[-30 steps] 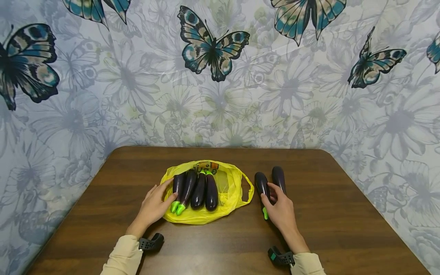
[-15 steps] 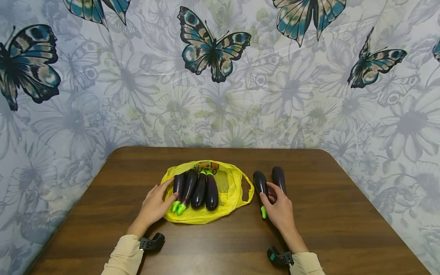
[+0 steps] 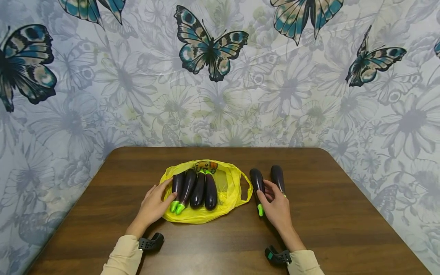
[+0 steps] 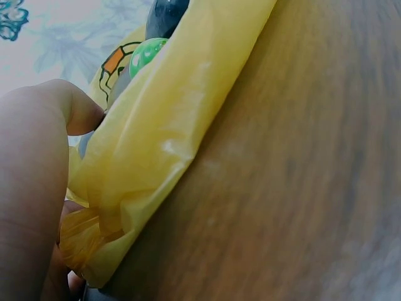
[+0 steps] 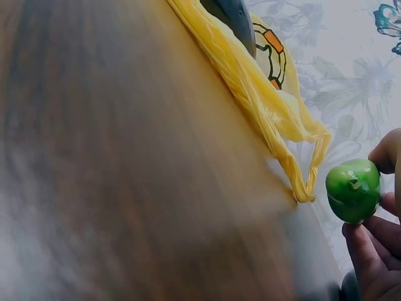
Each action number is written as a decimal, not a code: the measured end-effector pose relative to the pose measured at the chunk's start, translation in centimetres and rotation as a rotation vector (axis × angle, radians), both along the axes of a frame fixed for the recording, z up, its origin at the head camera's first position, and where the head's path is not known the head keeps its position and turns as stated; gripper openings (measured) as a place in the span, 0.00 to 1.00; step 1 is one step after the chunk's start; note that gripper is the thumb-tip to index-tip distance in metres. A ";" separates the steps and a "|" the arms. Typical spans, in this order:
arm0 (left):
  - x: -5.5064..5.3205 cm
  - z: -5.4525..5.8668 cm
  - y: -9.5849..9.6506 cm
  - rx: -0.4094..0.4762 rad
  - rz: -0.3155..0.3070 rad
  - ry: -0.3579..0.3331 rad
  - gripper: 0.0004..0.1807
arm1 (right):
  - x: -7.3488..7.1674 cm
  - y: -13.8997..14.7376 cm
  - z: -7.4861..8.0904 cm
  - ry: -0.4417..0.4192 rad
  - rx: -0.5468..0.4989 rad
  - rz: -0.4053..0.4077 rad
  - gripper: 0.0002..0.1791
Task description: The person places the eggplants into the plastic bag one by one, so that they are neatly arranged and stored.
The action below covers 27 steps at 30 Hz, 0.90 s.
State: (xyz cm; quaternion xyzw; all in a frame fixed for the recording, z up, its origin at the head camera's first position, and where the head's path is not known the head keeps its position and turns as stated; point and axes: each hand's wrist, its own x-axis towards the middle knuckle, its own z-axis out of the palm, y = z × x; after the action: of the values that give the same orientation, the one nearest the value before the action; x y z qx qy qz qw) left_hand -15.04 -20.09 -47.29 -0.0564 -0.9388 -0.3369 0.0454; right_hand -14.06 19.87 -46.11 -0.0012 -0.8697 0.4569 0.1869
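Observation:
A yellow plastic bag (image 3: 225, 208) lies open on the table with several dark purple eggplants (image 3: 198, 191) side by side in it. My left hand (image 3: 154, 205) holds the bag's left edge; its thumb reaches over the rim beside the leftmost eggplant (image 3: 177, 187), as the left wrist view shows on the yellow plastic (image 4: 156, 125). Right of the bag, my right hand (image 3: 277, 208) grips another eggplant (image 3: 256, 180) between thumb and fingers. That eggplant's green stem end (image 5: 352, 190) faces the right wrist camera.
One more eggplant (image 3: 277, 176) lies behind my right hand, its lower end partly covered. The bag's handle loop (image 3: 246, 188) sticks out toward the held eggplant. The brown wooden table (image 3: 213, 252) ends at a wall (image 3: 220, 114) with butterflies and flowers.
My right hand has shifted slightly left with its eggplant, nearer the bag handle. The left hand and the bag look the same.

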 end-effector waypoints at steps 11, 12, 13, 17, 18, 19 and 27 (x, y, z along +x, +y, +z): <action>0.0 0.1 0.0 -0.005 -0.009 0.026 0.35 | 0.0 -0.6 0.4 -0.028 -0.047 0.021 0.25; 0.0 0.1 0.0 -0.006 -0.010 0.026 0.35 | 0.0 -0.7 0.4 -0.029 -0.050 0.022 0.25; 0.0 0.1 0.0 -0.003 -0.008 0.023 0.35 | 0.0 -0.7 0.5 -0.030 -0.053 0.023 0.25; 0.2 0.2 0.0 -0.002 -0.009 0.023 0.35 | 0.1 -1.0 0.5 -0.023 -0.063 0.029 0.25; 0.2 0.2 0.0 -0.001 -0.008 0.023 0.35 | 0.1 -1.0 0.6 -0.021 -0.068 0.031 0.25; 0.2 0.3 0.0 0.000 -0.009 0.024 0.35 | 0.2 -1.1 0.6 -0.019 -0.071 0.032 0.24; 0.2 0.2 -0.1 0.003 -0.003 0.008 0.35 | 0.2 -1.5 0.5 -0.039 -0.082 0.049 0.25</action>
State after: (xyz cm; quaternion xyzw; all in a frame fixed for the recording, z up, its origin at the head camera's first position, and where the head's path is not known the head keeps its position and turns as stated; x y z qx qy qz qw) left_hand -14.89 -20.18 -47.11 -0.0591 -0.9379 -0.3383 0.0488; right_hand -13.81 18.41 -45.61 0.0035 -0.8534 0.4965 0.1583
